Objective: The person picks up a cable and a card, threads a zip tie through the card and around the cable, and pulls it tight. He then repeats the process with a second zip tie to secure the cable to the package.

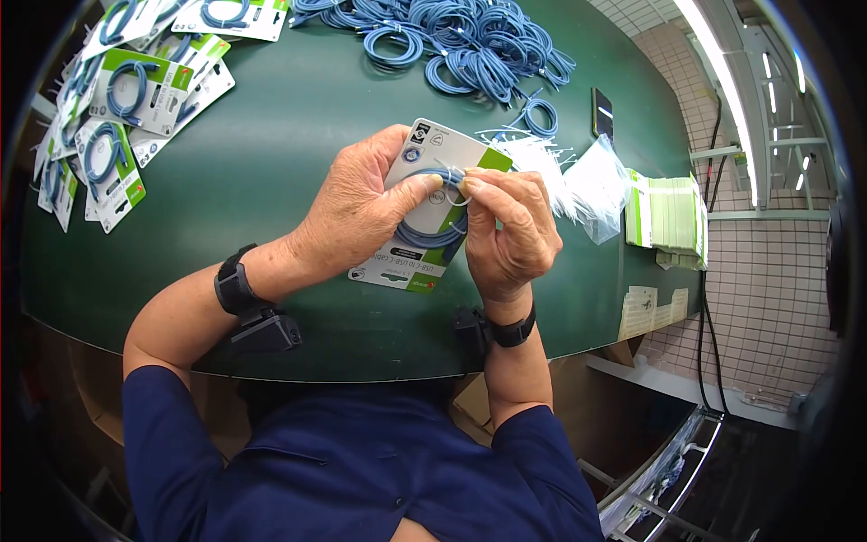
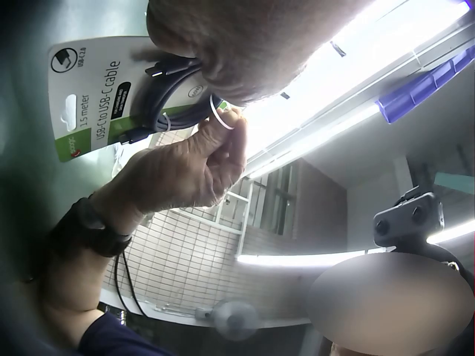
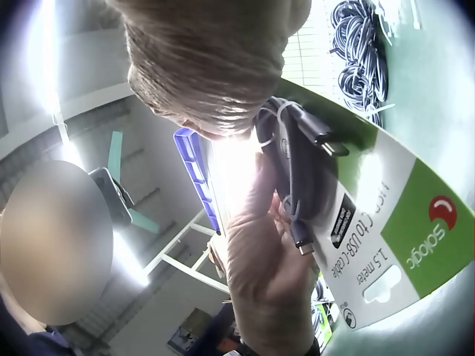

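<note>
My left hand grips a white and green cable card, its thumb pressing on a coiled blue USB-C cable that lies against the card's face. A thin white cable tie loops out from the coil. Its end is pinched between the thumb and fingers of my right hand, at the coil's upper right. In the right wrist view, both metal plugs of the cable stick out over the card. The backs of the fingers hide part of the tie.
Finished-looking cards with cables pile at the left. Loose coiled cables heap at the far side. To the right lie white cable ties, a clear plastic bag, a phone and a stack of cards on the green table.
</note>
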A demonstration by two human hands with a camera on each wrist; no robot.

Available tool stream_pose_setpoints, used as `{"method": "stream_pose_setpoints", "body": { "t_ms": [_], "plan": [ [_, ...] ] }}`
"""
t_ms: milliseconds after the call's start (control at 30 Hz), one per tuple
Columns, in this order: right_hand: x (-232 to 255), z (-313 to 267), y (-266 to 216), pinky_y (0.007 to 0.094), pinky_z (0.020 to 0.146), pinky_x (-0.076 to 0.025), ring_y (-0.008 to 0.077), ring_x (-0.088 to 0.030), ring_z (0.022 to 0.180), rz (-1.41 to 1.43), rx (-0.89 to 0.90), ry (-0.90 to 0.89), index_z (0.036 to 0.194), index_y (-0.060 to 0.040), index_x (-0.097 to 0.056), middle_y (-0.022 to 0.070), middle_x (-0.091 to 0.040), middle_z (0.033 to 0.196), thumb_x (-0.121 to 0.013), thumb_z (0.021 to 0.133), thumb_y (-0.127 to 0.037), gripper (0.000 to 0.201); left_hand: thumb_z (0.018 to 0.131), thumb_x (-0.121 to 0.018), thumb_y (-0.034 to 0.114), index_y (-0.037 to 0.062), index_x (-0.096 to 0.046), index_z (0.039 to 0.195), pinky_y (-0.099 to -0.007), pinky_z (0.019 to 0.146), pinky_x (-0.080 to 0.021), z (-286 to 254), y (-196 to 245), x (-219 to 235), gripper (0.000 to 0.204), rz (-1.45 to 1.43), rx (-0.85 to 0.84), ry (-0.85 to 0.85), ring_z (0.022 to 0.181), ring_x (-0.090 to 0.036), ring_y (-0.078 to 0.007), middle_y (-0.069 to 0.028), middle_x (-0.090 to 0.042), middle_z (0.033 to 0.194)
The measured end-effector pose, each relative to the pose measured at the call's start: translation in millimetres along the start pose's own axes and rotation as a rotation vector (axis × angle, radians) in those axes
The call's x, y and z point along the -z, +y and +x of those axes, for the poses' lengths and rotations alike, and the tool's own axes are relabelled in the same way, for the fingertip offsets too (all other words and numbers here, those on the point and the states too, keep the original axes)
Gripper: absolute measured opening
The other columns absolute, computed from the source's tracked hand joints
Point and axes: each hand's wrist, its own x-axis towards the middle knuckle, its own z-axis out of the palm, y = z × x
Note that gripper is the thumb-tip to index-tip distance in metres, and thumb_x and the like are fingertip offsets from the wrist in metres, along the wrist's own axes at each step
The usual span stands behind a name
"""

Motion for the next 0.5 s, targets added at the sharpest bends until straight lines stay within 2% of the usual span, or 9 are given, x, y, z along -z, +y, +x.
{"method": "stream_pose_setpoints", "body": {
  "t_ms": [100,200,500],
  "plan": [
    [0.5,2.0,0.6,0.0339,0.073,-0.056,0.0249,-0.073,0.084,0.022,-0.024,-0.010,0.102,-0.0026,-0.077,0.0132,-0.079,0.094,-0.082,0.086,0.007,0.018,0.100,-0.069,0.009,-0.0024,-0.066,0.119,-0.0325,0.081,-0.058,-0.4,-4.1,-0.1,0.023,0.035,-0.021,0.003,0.091,-0.068,-0.0126,-0.0103,-0.075,0.101],
    [3.5,5.6,-1.7,0.0335,0.074,-0.057,0.0247,-0.074,0.084,0.019,-0.177,-0.143,0.103,-0.0019,-0.077,0.0125,-0.080,0.095,-0.079,0.087,0.008,0.019,0.098,-0.070,0.010,-0.0025,-0.066,0.119,-0.0336,0.081,-0.058,0.2,-7.2,0.0,0.024,0.067,-0.042,0.017,0.090,-0.069,-0.0140,-0.0115,-0.075,0.100],
    [5.0,6.4,1.1,0.0332,0.075,-0.057,0.0260,-0.075,0.086,-0.046,-0.044,-0.181,0.102,-0.0010,-0.077,0.0125,-0.080,0.095,-0.079,0.087,0.008,0.017,0.098,-0.069,0.009,-0.0023,-0.068,0.119,-0.0333,0.081,-0.058,3.3,-11.7,3.4,0.024,0.054,-0.011,0.004,0.091,-0.070,-0.0143,-0.0111,-0.076,0.099]
  ]
}}
